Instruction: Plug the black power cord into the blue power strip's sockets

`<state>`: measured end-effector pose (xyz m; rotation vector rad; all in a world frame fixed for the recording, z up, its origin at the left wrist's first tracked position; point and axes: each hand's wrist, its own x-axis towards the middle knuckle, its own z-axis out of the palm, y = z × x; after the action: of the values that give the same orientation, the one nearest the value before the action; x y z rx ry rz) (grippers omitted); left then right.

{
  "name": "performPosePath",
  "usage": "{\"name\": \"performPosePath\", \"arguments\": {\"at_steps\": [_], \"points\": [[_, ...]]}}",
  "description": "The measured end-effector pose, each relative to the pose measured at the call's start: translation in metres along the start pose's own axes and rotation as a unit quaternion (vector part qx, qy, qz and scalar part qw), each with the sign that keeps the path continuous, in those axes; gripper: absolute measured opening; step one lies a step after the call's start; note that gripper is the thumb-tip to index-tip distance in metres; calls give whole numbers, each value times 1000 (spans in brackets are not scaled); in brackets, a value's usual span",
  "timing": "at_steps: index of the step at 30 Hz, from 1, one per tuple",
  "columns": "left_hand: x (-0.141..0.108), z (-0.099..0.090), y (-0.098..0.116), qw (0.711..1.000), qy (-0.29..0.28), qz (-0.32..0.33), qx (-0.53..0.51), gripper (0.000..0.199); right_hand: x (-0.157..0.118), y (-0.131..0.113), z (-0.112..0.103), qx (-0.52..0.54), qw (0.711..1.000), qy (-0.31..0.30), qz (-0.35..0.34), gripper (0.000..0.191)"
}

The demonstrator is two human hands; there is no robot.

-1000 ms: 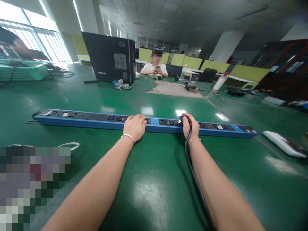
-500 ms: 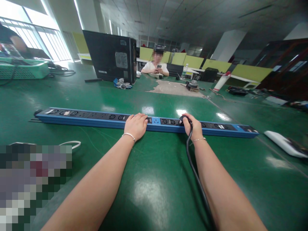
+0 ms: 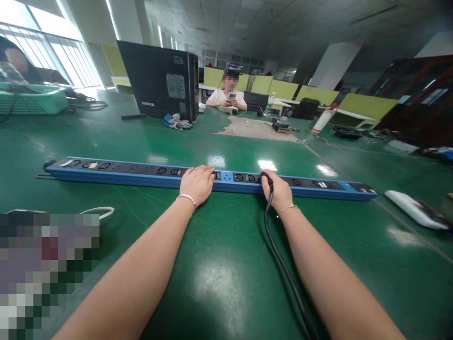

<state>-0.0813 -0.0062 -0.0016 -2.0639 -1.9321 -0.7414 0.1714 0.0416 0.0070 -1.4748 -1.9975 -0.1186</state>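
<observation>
A long blue power strip [image 3: 354, 185] with a black socket face lies across the green table. My left hand [image 3: 197, 182] is laid over its middle, gripping it with the fingers curled across the top. To the right, my right hand [image 3: 279, 190] is closed around a black plug [image 3: 265, 179] at a socket of the strip; whether the plug is fully seated is hidden by the fingers. From the plug a black cable [image 3: 283, 264] runs down between my forearms toward the near edge.
A black computer case [image 3: 163, 82] stands at the back, gloves [image 3: 177, 122] beside it. A green basket [image 3: 31, 100] is at far left, a blurred-out object [image 3: 49, 264] at near left. A white device [image 3: 414, 208] lies at right. A person [image 3: 228, 97] sits opposite with a phone.
The plug and my right hand have tilted slightly at the socket, and the cable now hangs further left. My left hand stays on the strip. The whole view has shifted slightly.
</observation>
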Motion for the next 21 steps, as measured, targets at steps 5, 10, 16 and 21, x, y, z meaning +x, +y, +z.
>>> {"name": "performPosePath", "arguments": {"at_steps": [5,10,16,21], "points": [[1,-1,2,1000,-1,-11,-5,41,-3,-2,2,-34,999,10,-30,32],[1,-2,3,1000,-1,-10,0,41,-3,-2,5,-14,999,29,-35,31],[1,-2,2,1000,0,1,12,40,-2,2,14,26,996,72,-36,30],[0,-3,2,1000,0,5,16,40,2,10,22,50,990,114,-65,31]]}}
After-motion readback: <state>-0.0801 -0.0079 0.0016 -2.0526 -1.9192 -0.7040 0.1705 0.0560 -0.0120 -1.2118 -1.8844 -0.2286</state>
